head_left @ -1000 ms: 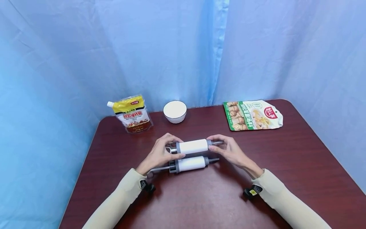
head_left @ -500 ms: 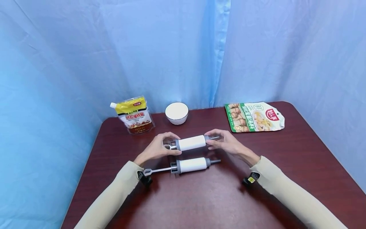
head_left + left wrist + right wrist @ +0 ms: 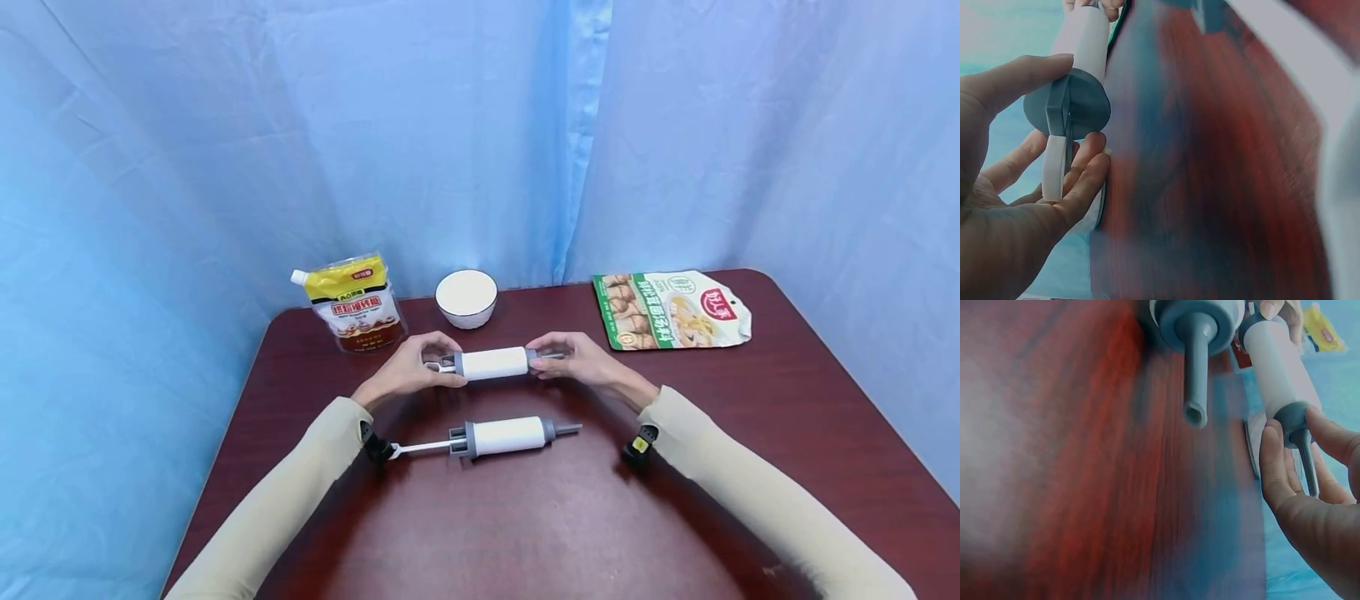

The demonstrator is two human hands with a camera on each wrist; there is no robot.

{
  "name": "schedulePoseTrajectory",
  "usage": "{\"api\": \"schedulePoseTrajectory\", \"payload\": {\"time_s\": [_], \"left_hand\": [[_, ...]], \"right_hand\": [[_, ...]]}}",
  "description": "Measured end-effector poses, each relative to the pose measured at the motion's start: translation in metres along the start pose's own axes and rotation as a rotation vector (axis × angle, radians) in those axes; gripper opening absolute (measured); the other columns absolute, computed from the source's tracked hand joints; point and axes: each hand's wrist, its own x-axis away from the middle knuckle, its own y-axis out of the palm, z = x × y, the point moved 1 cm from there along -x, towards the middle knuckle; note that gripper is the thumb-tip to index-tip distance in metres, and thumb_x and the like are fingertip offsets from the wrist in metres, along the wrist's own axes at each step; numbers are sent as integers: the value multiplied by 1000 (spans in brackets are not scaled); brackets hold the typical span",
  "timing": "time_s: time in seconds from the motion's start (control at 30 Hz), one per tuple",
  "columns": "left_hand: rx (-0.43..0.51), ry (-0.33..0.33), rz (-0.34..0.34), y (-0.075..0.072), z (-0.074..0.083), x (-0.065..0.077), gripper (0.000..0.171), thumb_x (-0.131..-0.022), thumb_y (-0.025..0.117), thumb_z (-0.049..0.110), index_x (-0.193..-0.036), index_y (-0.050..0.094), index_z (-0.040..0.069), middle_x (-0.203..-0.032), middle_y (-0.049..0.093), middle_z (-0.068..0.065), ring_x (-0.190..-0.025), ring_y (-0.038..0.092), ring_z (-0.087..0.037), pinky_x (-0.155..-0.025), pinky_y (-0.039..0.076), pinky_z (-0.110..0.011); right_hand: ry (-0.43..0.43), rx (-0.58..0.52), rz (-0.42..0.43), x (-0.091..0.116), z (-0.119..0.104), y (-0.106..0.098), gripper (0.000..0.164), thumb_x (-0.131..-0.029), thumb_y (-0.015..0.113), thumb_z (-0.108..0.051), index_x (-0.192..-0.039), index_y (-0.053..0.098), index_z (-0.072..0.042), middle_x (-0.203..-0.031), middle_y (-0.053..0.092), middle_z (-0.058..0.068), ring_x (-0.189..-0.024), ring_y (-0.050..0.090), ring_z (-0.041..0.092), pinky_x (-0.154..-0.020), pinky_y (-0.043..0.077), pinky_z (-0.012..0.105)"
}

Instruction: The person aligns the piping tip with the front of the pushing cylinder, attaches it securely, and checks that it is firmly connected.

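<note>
Between my two hands is a white pastry syringe [image 3: 495, 364] with grey end caps, lying crosswise in the head view. My left hand [image 3: 412, 367] holds its grey rear cap between thumb and fingers; the left wrist view shows the white plunger handle [image 3: 1054, 167] by the palm. At the other end my right hand [image 3: 577, 362] pinches the grey nozzle cap [image 3: 1292, 422], and the thin nozzle points back past the fingers. Closer to me, a second matching syringe [image 3: 508, 436] lies on the table with its white plunger [image 3: 427, 447] pulled out to the left.
A spouted sugar pouch [image 3: 358, 307] stands at the back left of the dark red table [image 3: 510, 525]. Beside it is a white bowl [image 3: 467, 298]. A green and white food packet [image 3: 671, 310] lies at the back right. Blue curtains [image 3: 420, 142] hang behind the table.
Both hands have moved the held syringe away from me, toward the bowl. The gap between it and the second syringe has widened. The second syringe stays in place.
</note>
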Motion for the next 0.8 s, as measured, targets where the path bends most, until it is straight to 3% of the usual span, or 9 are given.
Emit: {"api": "schedulePoseTrajectory", "payload": {"time_s": [0.37,0.53,0.63,0.8], "left_hand": [[-58,-21,-25,-2,-9,-13,47,-77,93,17,-116,69,11,-116,69,-10,-104,68,-26,-100,55,-42],[-48,-11,-26,-2,-12,-16,48,-76,94,14,-116,69,7,-118,69,-15,-106,68,-32,-103,54,-49],[-65,-14,-19,-2,-13,-17,49,-75,95,16,-116,69,9,-118,70,-15,-106,68,-31,-102,54,-49],[-106,-23,-11,0,-15,-16,47,-75,95,18,-114,69,12,-117,70,-10,-104,68,-26,-99,55,-43]], "right_hand": [[43,49,-16,-20,6,-5,41,-94,77,-8,-131,65,4,-115,73,11,-99,75,16,-92,62,39],[32,199,-4,-23,7,-6,38,-92,81,-16,-126,71,-3,-116,78,12,-98,73,11,-87,58,27],[19,269,-13,-24,6,-7,38,-91,82,-19,-125,72,-3,-119,77,16,-105,75,17,-90,58,27],[2,279,-28,-25,7,-7,39,-91,82,-17,-124,72,0,-122,75,21,-116,73,32,-95,60,35]]}}
